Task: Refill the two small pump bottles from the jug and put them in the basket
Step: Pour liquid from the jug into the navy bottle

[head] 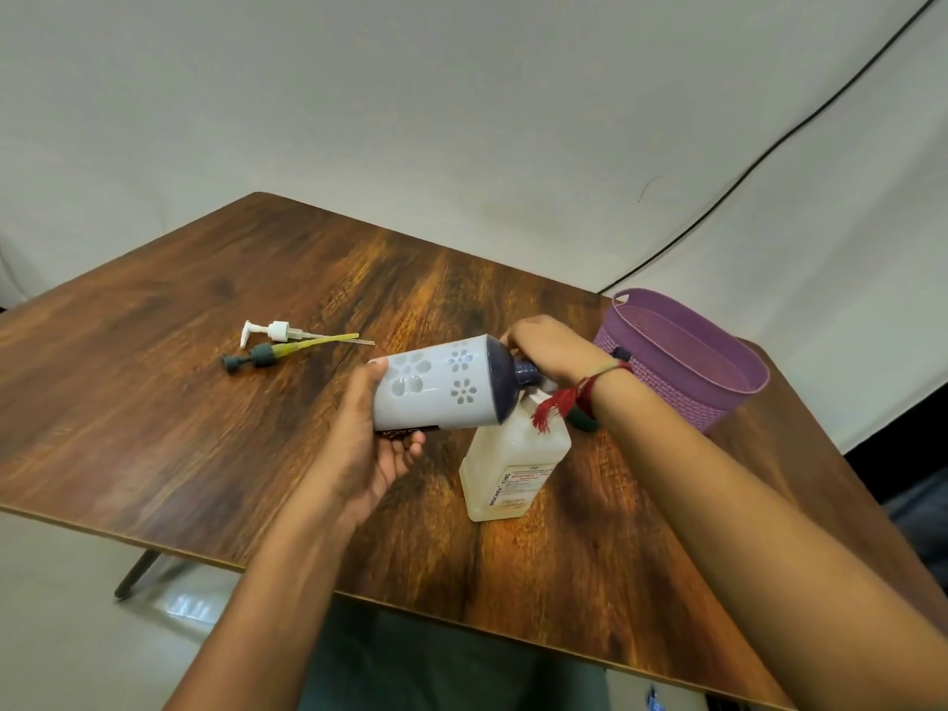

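Left hand point(370, 456), right hand point(555, 350) gripping flowered bottle point(436, 390), tilted sideways

The right hand point(551, 351) covers the mouth of the white, flower-patterned bottle point(436, 390). Behind its wrist, a dark green object point(585, 422), perhaps a cap, barely shows.

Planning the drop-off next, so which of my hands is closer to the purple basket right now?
Right. The right hand, at the neck of the flowered bottle, sits just left of the purple basket. The left hand grips the bottle's base, farther left.
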